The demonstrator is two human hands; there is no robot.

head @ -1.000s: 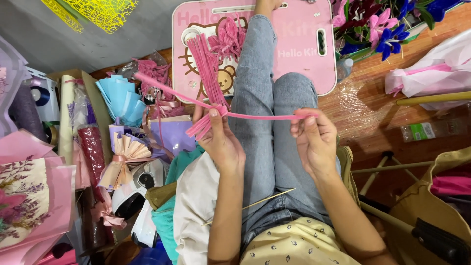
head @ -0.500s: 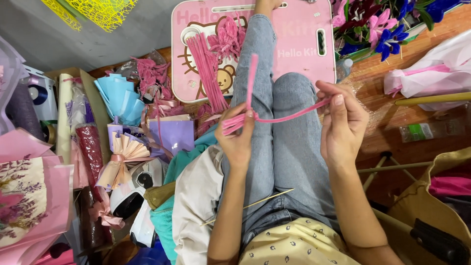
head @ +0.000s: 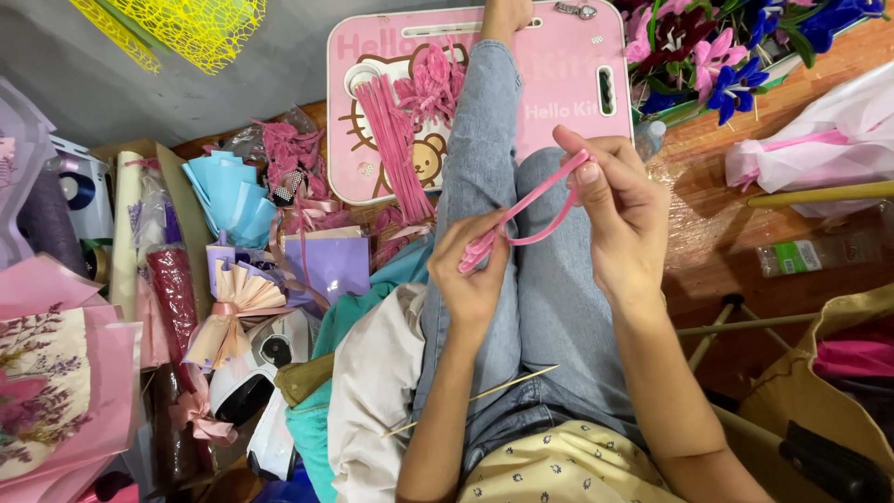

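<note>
While pinched: pipe cleaner [head: 535,210] btwn hands.

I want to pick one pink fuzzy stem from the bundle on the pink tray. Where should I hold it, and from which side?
Judging by the pose, grip near the lower ends of the pink stems, where they fan apart. Come from the left side of the pink tray, since the leg in jeans blocks the right. The tops lie tightly together, harder to separate.
</note>
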